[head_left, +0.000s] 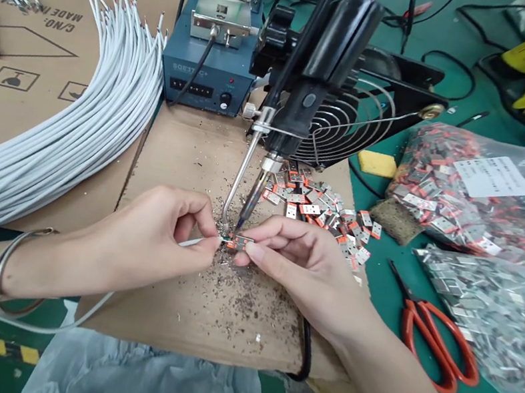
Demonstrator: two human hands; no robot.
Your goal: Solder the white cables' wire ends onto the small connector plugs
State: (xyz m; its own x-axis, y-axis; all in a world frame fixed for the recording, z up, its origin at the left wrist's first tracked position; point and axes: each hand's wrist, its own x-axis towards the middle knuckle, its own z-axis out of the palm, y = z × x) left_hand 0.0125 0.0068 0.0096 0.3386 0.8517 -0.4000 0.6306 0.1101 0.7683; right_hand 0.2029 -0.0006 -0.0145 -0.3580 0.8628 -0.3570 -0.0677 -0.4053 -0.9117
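Covering most of what I see from here: green worktop [383, 258], two brown cardboard sheets [171, 167] laid side by side over its left and middle. Big bundle of white cables [105, 108] curves across the left sheet, tips pointing away from the person. Two clear bags on the right: the far one [447, 188] full of orange-and-metal connectors, the near one [499, 319] full of bare metal pieces.

Black soldering iron [305, 96] stands clamped at the back, angled tip-down over the middle sheet. Blue control box [210, 72] just left of it, round fan guard [350, 127] behind it to the right.

Both hands are under the iron, thumbs and fingers pinched narrow. Left hand [175, 228] grips a white cable [191, 241] near its end; right hand [302, 258] holds a small connector [239, 242], orange end facing the cable. Bangles [0, 272] on the left wrist.

Red-handled scissors [412, 311] lie beside the near bag. Loose connectors [311, 208] heaped beyond the right hand; yellow sponge [376, 164] near them. Connector sits right at the iron's tip, joint too small to tell whether they touch. Dark specks scattered around below.
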